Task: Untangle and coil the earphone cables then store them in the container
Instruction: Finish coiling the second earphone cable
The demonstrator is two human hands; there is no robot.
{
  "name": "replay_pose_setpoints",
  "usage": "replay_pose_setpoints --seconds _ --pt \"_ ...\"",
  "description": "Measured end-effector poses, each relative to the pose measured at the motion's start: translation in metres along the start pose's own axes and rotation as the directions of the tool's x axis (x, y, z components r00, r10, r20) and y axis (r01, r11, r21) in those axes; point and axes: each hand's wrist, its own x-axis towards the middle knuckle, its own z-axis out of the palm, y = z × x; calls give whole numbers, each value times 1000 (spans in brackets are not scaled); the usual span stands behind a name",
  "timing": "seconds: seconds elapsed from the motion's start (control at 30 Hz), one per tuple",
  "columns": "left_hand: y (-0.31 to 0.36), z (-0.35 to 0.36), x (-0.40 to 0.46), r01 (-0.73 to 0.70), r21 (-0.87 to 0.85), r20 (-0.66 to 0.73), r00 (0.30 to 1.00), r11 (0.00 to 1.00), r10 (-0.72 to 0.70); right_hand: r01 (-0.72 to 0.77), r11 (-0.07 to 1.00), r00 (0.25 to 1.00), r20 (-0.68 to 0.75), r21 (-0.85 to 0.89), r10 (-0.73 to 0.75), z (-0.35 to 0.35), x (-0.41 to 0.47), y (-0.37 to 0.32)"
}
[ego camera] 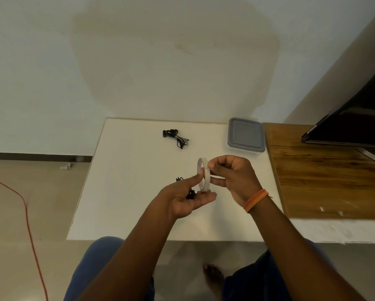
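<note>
A roll of tape (203, 174) is held upright above the near middle of the white counter (125, 192), between both hands. The right hand (230, 177) is curled round its right side, thumb on the rim and fingers (218, 181) through or behind the ring. The left hand (186, 198) lies palm up, its fingers loosely extended, thumb tip touching the left face of the roll and fingertips beneath it. One small dark earphone bundle (190, 194) rests in the left palm, just below the roll. A second earphone bundle (175, 137) lies alone on the far part of the counter, well apart from both hands. One grey-lidded container (246, 135) is seen closed at the far right corner of the counter.
</note>
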Motion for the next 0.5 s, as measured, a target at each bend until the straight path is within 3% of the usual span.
replay_pose_setpoints --seconds 0.17,0.23,0.27,0.37,0.43,0.5 --pt "4 -6 0 -145 -25 -104 984 989 142 43 995 999 -5 -92 -43 7 -5 2" --pt "11 -14 2 -261 113 -182 943 959 278 91 949 996 22 -303 -88 -1 -3 -2" --pt "14 -18 4 -344 220 -222 894 913 390 136 874 991 49 -467 -128 -6 -1 -2" --pt "21 -25 8 -481 579 -202 697 658 688 205 614 979 151 -762 -140 -12 3 -2" --pt "25 -30 15 -446 788 -97 591 424 801 198 559 980 158 -805 -121 -10 3 -1" --pt "30 -38 23 -320 930 3 499 181 867 196 519 980 150 -832 -130 -10 5 -3"
